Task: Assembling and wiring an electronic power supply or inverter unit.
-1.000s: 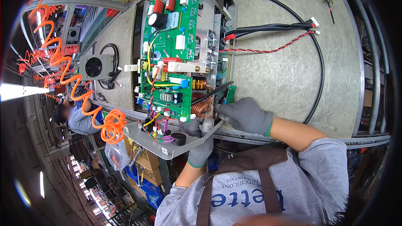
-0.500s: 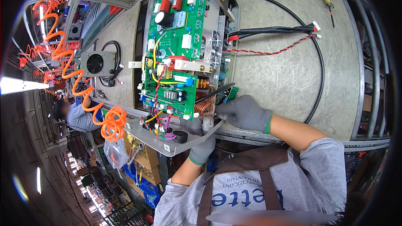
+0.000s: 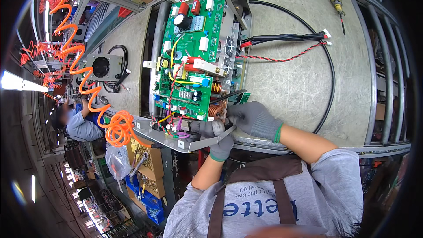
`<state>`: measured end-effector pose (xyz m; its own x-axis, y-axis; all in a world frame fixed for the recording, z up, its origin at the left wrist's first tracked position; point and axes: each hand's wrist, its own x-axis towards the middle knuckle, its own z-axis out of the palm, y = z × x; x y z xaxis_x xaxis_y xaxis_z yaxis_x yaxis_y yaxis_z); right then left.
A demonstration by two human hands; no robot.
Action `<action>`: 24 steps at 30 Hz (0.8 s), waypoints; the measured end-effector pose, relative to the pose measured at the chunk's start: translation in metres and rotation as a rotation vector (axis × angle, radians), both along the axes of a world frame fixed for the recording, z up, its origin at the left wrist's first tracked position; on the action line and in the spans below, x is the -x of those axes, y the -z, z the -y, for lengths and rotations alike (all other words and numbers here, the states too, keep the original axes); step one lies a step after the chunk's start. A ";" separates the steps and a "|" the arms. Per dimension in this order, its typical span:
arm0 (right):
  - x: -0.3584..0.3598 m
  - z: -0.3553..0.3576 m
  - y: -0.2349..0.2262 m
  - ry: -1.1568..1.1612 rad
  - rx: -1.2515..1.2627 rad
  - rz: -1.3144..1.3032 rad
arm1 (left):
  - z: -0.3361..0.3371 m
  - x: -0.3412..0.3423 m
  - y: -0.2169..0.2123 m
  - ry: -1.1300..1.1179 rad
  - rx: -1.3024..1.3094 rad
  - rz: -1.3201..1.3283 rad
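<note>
Two gloved hands, listed first: left hand (image 3: 207,128) passed beneath the grey metal panel (image 3: 161,138), fingers bent on its far side; right hand (image 3: 256,121) curled at the panel's right end. What each grasped was hidden, so we could not tell. Panel: nearer the green circuit boards (image 3: 188,45) than a second earlier, which we read as an adjustment, its position unsettled. Just beyond the panel we noted those boards, white printing too small to read. Nearside of the panel: grey shirt (image 3: 328,194), large dark-blue letters. Well left beyond the panel: one fan unit (image 3: 101,67).
</note>
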<state>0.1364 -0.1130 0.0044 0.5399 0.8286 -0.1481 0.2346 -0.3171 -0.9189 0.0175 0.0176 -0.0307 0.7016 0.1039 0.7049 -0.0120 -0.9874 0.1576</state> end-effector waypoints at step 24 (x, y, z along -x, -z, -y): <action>-0.013 -0.015 -0.016 -0.133 0.165 0.187 | 0.007 -0.009 0.011 0.072 0.402 0.159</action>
